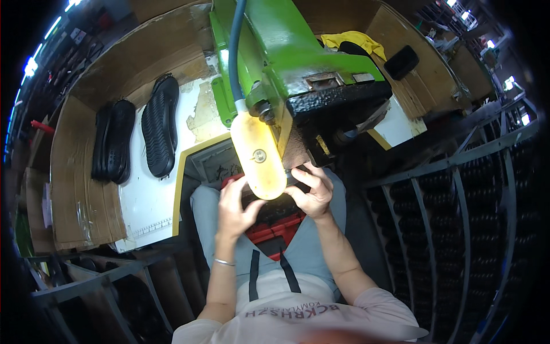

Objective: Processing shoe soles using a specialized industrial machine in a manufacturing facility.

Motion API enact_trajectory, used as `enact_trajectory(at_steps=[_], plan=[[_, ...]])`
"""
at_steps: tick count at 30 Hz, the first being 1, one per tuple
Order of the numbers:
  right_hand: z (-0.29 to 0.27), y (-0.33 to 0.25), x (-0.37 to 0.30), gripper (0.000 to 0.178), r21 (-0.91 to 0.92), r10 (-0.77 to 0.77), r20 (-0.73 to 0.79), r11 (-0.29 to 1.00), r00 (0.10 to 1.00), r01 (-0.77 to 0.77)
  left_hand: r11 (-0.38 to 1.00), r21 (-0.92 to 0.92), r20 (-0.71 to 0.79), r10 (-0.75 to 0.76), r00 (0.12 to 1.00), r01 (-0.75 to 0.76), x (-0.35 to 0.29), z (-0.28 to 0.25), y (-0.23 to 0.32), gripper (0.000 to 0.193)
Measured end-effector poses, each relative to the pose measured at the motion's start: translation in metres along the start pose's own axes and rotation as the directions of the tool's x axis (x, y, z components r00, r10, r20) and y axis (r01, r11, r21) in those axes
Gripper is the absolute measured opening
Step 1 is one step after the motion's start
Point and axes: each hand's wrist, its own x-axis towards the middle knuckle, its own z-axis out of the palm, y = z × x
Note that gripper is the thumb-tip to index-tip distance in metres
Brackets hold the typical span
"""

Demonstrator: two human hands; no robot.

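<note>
Below the black head of a green machine, my two hands meet around a dark piece. A yellow rounded lamp hangs in front and covers most of that piece, so its kind does not show. My left hand has its fingers curled at the left side of it, thumb pointing toward the lamp's lower end. On the other side, my right hand grips with bent fingers and thumb, close under the machine head. Several black shoe soles lie on the white tabletop to the left.
Cardboard walls border the tabletop, which has a yellow edge. Behind the machine lie a yellow cloth and a black object. Metal racks with dark items stand at my right, another rack at lower left.
</note>
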Motion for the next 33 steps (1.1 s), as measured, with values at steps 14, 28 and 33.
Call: enact_trajectory(at_steps=[14,28,33], plan=[[-0.01,0.111,-0.149,0.036,0.734,0.786,0.268,0.208,0.558,-0.647,0.451,-0.892,-0.127,-0.291,0.948,0.019,0.013,0.087,0.037,0.048],[-0.095,-0.001,0.034,0.052,-0.292,0.367,-0.144,0.871,0.919,-0.394,0.274,-0.961,-0.136,-0.374,0.917,-0.031,0.011,0.045,0.02,0.052],[-0.041,-0.014,0.021,0.058,-0.086,0.42,-0.005,0.904,0.907,-0.419,0.123,-0.99,-0.111,-0.385,0.916,-0.068,-0.014,-0.005,-0.012,0.052]])
